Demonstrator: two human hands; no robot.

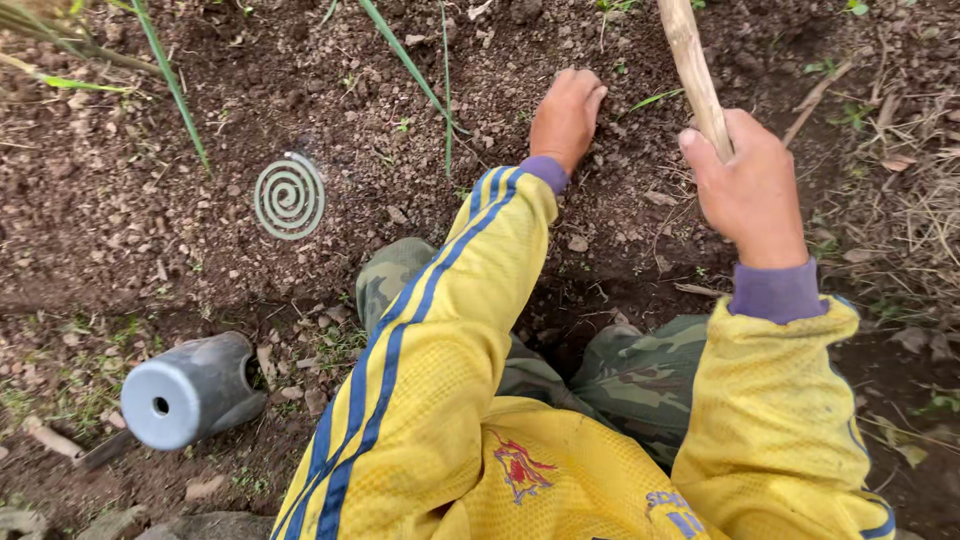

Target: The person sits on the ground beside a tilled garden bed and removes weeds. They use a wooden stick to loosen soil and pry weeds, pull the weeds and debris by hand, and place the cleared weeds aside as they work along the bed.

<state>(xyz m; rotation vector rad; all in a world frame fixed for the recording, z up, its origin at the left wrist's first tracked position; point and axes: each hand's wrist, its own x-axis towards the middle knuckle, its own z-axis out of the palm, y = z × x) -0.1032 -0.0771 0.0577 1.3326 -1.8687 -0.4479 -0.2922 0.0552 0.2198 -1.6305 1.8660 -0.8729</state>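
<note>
My right hand point(748, 185) grips a rough wooden handle point(692, 70) that runs up out of the top of the view; what is at its end is hidden. My left hand point(566, 115) reaches forward with fingers curled down into the loose brown soil point(330, 90), pressing or digging at it. Whether it holds anything is hidden. Both arms wear yellow sleeves with blue stripes and purple cuffs. My knees in camouflage trousers point(640, 365) are bent below.
A green spiral coil point(289, 195) lies flat on the soil to the left. A grey plastic container point(190, 390) lies on its side at lower left. Green grass blades point(175, 90) hang over the bed; dry straw point(915, 190) lies at right.
</note>
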